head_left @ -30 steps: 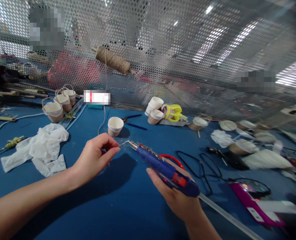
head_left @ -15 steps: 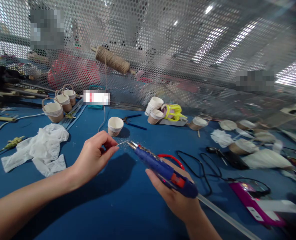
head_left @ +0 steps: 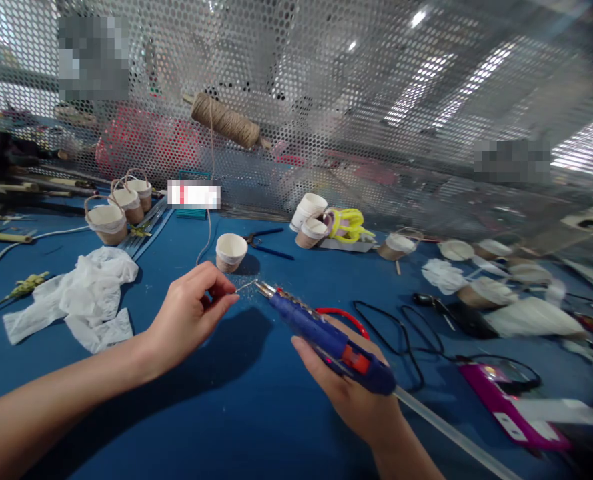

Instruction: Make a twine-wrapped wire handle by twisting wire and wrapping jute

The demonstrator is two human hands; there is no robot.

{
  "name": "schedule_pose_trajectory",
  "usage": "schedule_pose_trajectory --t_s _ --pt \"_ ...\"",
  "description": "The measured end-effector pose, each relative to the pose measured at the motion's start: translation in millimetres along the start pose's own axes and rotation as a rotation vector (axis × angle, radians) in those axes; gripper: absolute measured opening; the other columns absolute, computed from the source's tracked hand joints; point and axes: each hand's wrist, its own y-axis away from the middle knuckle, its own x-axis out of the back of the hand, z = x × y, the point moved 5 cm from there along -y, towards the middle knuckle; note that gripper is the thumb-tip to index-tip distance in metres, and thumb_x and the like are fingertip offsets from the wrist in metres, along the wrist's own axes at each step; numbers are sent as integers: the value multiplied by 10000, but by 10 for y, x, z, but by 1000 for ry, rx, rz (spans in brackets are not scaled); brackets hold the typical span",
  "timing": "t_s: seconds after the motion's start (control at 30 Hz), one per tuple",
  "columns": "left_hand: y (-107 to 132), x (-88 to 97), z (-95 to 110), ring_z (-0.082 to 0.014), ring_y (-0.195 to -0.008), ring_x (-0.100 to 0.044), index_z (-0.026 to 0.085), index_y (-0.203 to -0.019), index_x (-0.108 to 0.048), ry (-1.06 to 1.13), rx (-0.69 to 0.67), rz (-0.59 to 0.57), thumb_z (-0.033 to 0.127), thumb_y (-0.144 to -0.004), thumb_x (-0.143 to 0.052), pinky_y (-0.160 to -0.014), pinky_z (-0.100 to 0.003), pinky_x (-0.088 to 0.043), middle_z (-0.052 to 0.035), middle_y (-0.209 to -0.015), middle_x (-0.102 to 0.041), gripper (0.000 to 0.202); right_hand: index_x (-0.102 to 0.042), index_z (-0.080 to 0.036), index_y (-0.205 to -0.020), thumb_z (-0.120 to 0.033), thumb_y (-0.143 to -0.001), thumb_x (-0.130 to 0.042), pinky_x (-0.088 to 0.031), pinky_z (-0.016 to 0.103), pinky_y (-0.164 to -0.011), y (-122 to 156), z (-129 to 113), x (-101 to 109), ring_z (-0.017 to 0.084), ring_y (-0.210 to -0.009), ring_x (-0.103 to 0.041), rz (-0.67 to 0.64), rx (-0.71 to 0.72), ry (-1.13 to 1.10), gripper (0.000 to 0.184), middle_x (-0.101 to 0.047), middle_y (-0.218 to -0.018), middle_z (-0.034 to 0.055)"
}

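Between thumb and fingers, my left hand (head_left: pixel 196 303) pinches a thin whitish strand (head_left: pixel 246 287), perhaps string or wire. Its free end reaches the nozzle of a blue hot glue gun (head_left: pixel 321 333); whether they touch I cannot tell. My right hand (head_left: pixel 356 400) is wrapped round the gun's body, and a long clear glue stick (head_left: pixel 451 433) sticks out of its back end. Just beyond my left fingertips stands a small paper cup (head_left: pixel 231 252) with a brown lower part and white rim. Pliers with blue handles (head_left: pixel 271 245) lie open behind it.
Crumpled white cloth (head_left: pixel 91 293) lies at left, with several small handled baskets (head_left: pixel 107 225) behind it. Yellow-handled scissors (head_left: pixel 349 225) lean near more cups. A black cord (head_left: pixel 401 327) and a magenta box (head_left: pixel 511 407) are at right. A twine spool (head_left: pixel 226 120) hangs on the mesh wall.
The glue gun's tip has shifted very slightly to the right along the strand. My left hand has barely moved. Everything else stays as it was.
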Motion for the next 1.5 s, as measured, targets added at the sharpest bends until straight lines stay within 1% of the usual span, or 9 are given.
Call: schedule_pose_trajectory --t_s 0.2,0.3,0.43,0.53,0.8,1.03,1.17,1.4,1.5 --pt "4 -10 9 -88 -603 -490 160 -713 -510 8 4 5 217 -772 -526 -538 -216 -434 -3 -713 -506 84 -574 -194 -810 -283 -748 -592 -530 271 -592 27 16 10 158 -613 -625 29 9 19 109 -640 -706 21" --pt "8 -46 -37 -66 -514 -480 162 -707 -491 170 138 -41 243 -751 -552 -470 -198 -418 21 -668 -502 111 -585 -202 -811 -288 -748 -588 -534 276 -591 38 29 6 165 -628 -631 36 16 36 107 -650 -723 26" --pt "5 -149 -82 -48 -404 -457 161 -667 -452 471 368 -165 242 -706 -590 -405 -178 -388 75 -508 -458 164 -587 -208 -781 -276 -748 -583 -532 270 -574 14 -7 8 160 -604 -630 40 48 53 75 -649 -687 17" --pt "-5 -191 -76 -52 -381 -459 160 -659 -445 620 429 -206 241 -689 -602 -397 -179 -391 86 -446 -455 180 -583 -206 -766 -272 -756 -568 -533 275 -583 -5 -37 14 167 -615 -635 49 77 55 68 -651 -693 23" --pt "13 -218 -102 -58 -387 -449 161 -658 -445 766 483 -212 283 -650 -653 -391 -198 -420 85 -432 -459 241 -603 -200 -833 -303 -744 -587 -541 279 -594 40 68 2 178 -631 -644 49 17 44 137 -663 -721 31" --pt "39 -243 -88 -52 -403 -438 151 -660 -457 846 535 -227 306 -638 -679 -395 -193 -420 75 -453 -469 272 -608 -226 -777 -279 -762 -564 -543 299 -616 24 6 27 191 -676 -652 63 108 86 70 -668 -747 33" --pt "48 -252 -104 -51 -412 -456 147 -666 -468 871 541 -249 310 -657 -673 -405 -190 -417 65 -485 -483 262 -586 -205 -761 -284 -770 -557 -537 265 -561 10 -30 39 166 -605 -638 99 108 89 85 -653 -696 32" --pt "49 -273 -115 -53 -406 -463 145 -668 -480 890 571 -289 299 -670 -664 -412 -189 -415 58 -475 -494 240 -629 -245 -814 -269 -759 -566 -549 343 -660 95 93 16 210 -731 -650 74 139 160 87 -674 -784 41" --pt "57 -277 -120 -52 -401 -464 144 -665 -479 885 578 -297 300 -676 -659 -411 -188 -413 56 -474 -497 239 -619 -240 -844 -276 -753 -577 -551 333 -652 87 101 13 201 -712 -650 69 118 143 107 -675 -799 40"
